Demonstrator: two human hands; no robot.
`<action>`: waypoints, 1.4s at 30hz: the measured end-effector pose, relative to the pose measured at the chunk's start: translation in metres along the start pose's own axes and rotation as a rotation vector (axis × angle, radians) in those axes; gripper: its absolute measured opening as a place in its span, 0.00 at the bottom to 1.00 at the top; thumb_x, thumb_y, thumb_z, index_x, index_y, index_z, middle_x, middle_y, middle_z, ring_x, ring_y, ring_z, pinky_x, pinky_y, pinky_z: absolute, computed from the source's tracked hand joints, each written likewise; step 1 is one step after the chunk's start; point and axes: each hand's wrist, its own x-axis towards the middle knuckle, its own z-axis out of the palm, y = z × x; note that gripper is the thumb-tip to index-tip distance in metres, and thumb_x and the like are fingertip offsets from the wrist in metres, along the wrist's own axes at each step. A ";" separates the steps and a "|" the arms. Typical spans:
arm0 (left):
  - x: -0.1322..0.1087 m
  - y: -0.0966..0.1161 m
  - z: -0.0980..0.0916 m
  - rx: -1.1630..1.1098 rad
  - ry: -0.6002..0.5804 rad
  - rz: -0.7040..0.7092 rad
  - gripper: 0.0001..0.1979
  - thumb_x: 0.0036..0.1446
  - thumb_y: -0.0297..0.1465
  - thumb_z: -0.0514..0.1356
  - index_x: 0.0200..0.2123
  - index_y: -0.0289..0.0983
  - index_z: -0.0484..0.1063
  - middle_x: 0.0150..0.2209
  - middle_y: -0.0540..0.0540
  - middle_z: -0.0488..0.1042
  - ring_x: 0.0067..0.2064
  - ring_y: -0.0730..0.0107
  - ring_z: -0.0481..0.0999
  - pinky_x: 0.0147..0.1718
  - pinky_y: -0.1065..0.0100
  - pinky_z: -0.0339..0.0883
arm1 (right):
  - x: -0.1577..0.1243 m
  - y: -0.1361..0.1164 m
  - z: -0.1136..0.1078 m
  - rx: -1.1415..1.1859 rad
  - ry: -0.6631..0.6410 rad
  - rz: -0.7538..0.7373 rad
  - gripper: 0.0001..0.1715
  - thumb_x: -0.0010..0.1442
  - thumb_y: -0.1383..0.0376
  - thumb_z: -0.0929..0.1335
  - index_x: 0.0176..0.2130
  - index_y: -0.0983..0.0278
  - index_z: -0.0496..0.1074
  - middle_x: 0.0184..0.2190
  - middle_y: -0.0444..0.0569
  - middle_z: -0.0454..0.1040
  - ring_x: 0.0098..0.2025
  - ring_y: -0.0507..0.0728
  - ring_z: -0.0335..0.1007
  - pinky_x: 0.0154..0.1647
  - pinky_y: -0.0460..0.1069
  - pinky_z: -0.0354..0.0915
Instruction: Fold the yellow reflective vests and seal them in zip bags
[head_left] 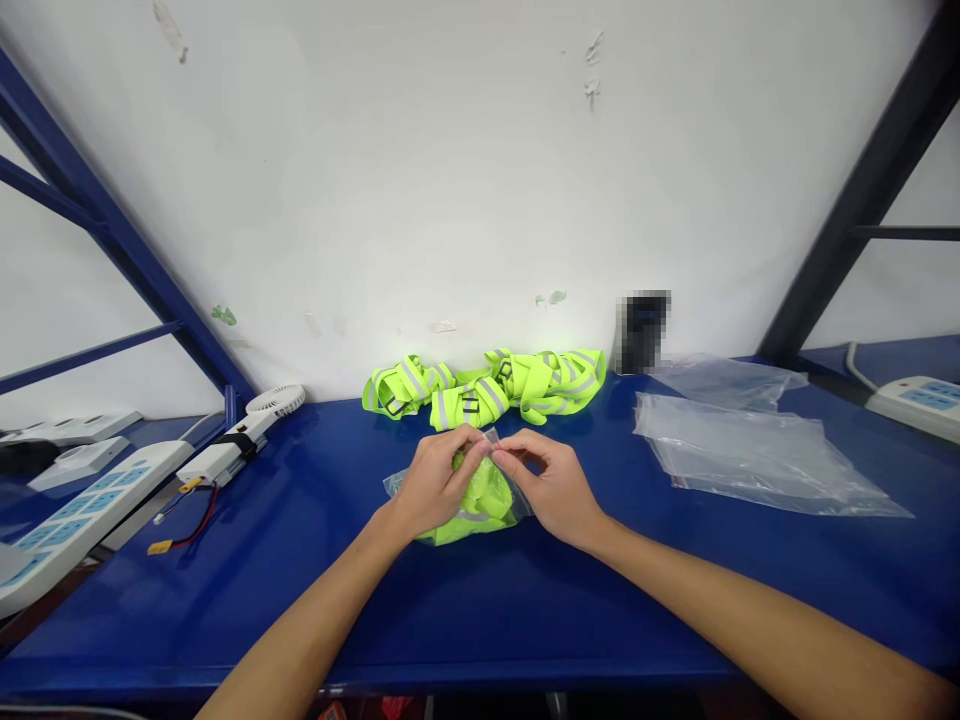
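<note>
A clear plastic zip bag (pixel 517 505) with a bright yellow-green reflective strap (pixel 480 500) bundled inside lies on the blue table in front of me. My left hand (pixel 442 475) pinches the bag's top edge between thumb and fingers. Close beside it, my right hand (pixel 551 485) pinches the same edge, the fingertips of both hands almost meeting. Part of the bag is hidden behind my left hand. Just beyond the hands, several more yellow-green straps with grey stripes and black buckles (pixel 484 390) lie bundled against the wall.
Flat clear plastic bags (pixel 757 455) lie at the right. A pixelated dark object (pixel 643 332) leans on the wall. At the left are a small white fan (pixel 276 400), a battery pack with wires (pixel 217 460) and a power strip (pixel 90 515). Blue table (pixel 450 620); metal posts flank it.
</note>
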 end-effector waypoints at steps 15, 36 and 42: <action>-0.002 0.000 0.002 0.055 -0.003 0.044 0.08 0.68 0.32 0.48 0.38 0.37 0.65 0.27 0.54 0.66 0.25 0.78 0.62 0.29 0.73 0.56 | -0.001 -0.003 0.001 -0.084 0.012 -0.049 0.10 0.62 0.62 0.67 0.32 0.64 0.75 0.26 0.45 0.72 0.28 0.52 0.64 0.31 0.48 0.62; -0.002 0.000 0.003 0.016 -0.069 0.021 0.09 0.67 0.35 0.49 0.39 0.37 0.65 0.31 0.51 0.70 0.29 0.74 0.66 0.32 0.71 0.59 | 0.000 -0.002 0.000 -0.060 0.011 -0.018 0.11 0.60 0.59 0.68 0.33 0.64 0.76 0.26 0.47 0.75 0.28 0.54 0.67 0.31 0.48 0.64; -0.002 0.001 0.002 0.048 -0.105 0.028 0.10 0.68 0.35 0.47 0.41 0.38 0.64 0.30 0.50 0.69 0.29 0.73 0.66 0.32 0.71 0.58 | 0.000 -0.007 0.002 -0.106 0.040 -0.038 0.10 0.60 0.60 0.68 0.31 0.64 0.75 0.24 0.45 0.73 0.26 0.53 0.65 0.30 0.48 0.63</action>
